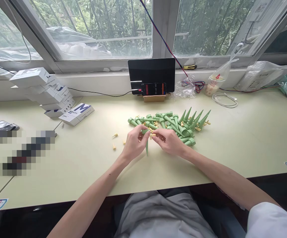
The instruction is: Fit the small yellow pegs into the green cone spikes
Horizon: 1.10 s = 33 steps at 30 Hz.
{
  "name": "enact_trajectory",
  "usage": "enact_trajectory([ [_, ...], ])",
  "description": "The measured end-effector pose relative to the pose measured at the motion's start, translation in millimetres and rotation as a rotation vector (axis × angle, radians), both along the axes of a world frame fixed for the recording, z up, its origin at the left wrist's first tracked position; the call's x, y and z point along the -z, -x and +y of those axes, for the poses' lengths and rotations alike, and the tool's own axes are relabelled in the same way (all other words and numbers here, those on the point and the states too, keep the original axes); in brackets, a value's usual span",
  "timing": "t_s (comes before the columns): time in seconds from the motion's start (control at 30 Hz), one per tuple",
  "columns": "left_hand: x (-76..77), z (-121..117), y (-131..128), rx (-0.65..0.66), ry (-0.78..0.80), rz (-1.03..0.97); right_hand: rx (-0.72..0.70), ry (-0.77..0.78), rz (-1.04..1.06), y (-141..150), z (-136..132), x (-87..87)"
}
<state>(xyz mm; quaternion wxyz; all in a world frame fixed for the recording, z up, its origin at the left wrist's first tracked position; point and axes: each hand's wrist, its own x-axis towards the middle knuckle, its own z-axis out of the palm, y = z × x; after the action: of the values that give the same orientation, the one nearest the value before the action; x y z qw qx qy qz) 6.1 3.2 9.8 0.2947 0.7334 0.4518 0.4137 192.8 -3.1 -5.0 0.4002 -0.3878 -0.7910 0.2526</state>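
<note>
Here's the surface (83, 172), pale and wide, running right across below the windows. Take the clock from where the two hands meet, twelve towards the windows. Sweeping from eleven round to three o'clock, there's the heap of green cones (175, 120), crossing over one another, with several on the right side pointing up and yellow bits among them. Out at ten o'clock, white boxes (42, 89) rise in an uneven stack, one lying just beside it. Straight up at twelve, a black screen (150, 71) stands against the sill, a phone (158, 88) propped in front of it, lit up.

And now the hands, close together at this near edge of the heap! The left hand (135, 140) has its fingers pinched on a green cone (147, 148), the cap end up between them and the narrow tip pointing to six o'clock. The right hand (169, 142), at three o'clock, has its fingers closed on a small yellow piece (152, 135), right up by the cone's cap; whether the two touch, I can't tell. Between one and two o'clock, a bagged cup (213, 86) sits near the sill. Smallest of all, loose yellow pieces (114, 147) lie around nine o'clock, beyond the left hand.
</note>
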Motion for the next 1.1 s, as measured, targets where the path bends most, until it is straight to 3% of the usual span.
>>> enact_trajectory([
  [1.1,0.1,-0.3,0.4,0.009,-0.014,0.000,-0.019,0.031,0.015,-1.2,-0.2,0.5],
])
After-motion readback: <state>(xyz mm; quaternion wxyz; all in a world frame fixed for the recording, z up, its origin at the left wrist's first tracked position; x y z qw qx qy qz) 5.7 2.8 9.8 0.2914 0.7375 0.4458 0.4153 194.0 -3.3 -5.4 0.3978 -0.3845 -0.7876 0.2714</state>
